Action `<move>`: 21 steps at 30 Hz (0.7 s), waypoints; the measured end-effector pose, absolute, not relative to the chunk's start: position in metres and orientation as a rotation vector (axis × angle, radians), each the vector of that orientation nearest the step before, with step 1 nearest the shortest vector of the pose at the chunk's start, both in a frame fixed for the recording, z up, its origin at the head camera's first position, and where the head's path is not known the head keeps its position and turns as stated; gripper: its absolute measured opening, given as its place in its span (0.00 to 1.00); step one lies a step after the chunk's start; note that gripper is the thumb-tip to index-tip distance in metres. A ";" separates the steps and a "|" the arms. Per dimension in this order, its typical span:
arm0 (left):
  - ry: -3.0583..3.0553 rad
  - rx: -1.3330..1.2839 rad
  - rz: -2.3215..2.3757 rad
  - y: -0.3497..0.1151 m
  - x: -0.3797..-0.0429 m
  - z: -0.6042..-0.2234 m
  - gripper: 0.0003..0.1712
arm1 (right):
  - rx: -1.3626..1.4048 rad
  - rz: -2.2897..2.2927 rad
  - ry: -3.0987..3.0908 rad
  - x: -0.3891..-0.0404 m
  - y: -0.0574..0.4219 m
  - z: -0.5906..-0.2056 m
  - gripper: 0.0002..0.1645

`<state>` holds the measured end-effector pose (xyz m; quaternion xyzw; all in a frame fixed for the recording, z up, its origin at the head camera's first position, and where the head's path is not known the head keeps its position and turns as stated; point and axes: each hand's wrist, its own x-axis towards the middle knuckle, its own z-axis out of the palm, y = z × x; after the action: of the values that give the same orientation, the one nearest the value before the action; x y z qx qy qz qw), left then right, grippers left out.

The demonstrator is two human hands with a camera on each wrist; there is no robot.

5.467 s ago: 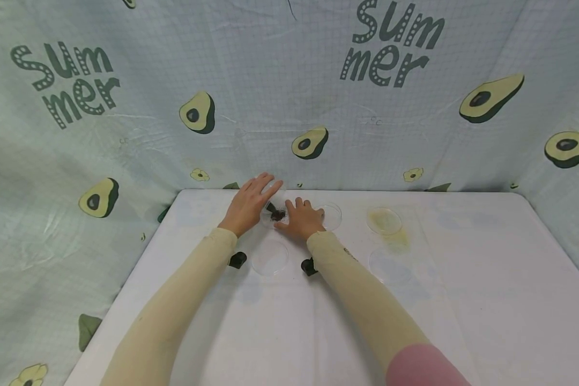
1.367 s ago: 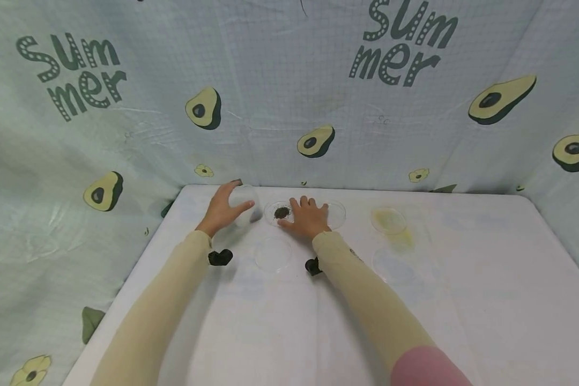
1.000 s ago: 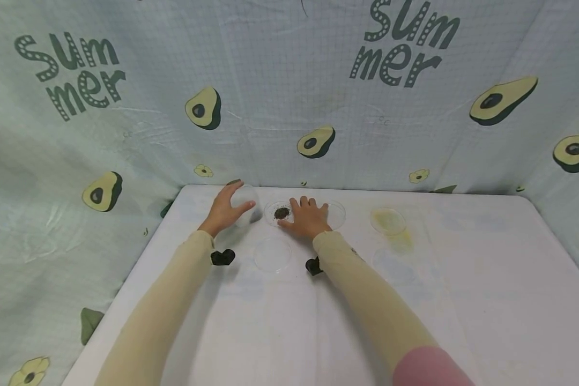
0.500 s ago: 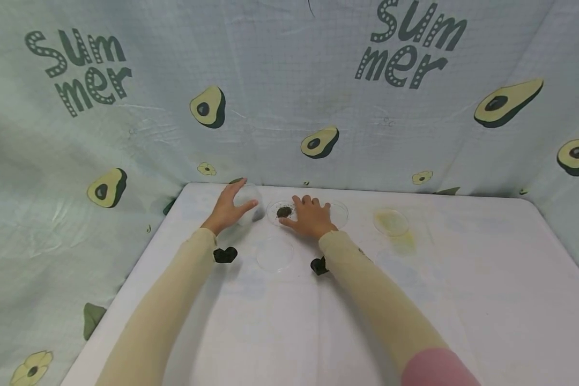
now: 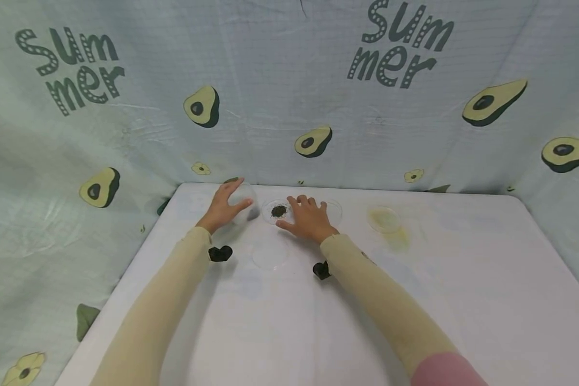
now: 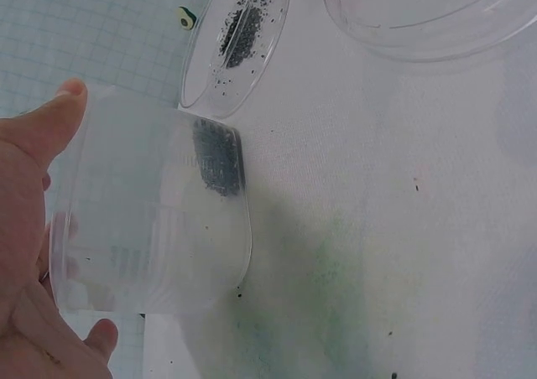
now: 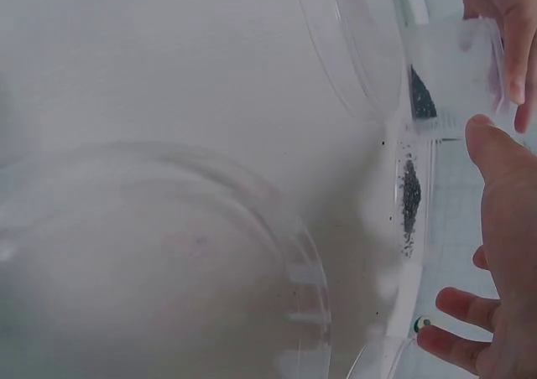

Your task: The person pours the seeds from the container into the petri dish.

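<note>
The left wrist view shows clearly dark grains (image 6: 220, 159) in the cup (image 6: 138, 228), at the end away from the fingers; the head view gives only a grey blur. This cup is clear, slightly cloudy, tilted, gripped between thumb and fingers of the left hand (image 5: 221, 208). The right hand (image 5: 310, 219) has spread fingers beside a grain-bearing dish (image 6: 201, 73); touching, I cannot tell.
</note>
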<state>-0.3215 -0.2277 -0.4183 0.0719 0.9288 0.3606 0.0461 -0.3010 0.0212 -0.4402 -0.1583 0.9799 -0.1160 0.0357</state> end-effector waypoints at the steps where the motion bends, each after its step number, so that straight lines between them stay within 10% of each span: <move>1: 2.836 0.217 1.100 -0.228 -0.322 -0.418 0.44 | -0.494 -0.353 3.013 -0.300 0.021 -0.440 0.50; 21: 2.807 0.153 1.124 -0.225 -0.322 -0.417 0.44 | -0.563 -0.249 3.026 -0.274 0.018 -0.440 0.52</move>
<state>-0.3217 -0.2248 -0.4175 0.0503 0.9257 0.3705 0.0569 -0.2736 0.0178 -0.4404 -0.1822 0.9796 -0.0807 0.0271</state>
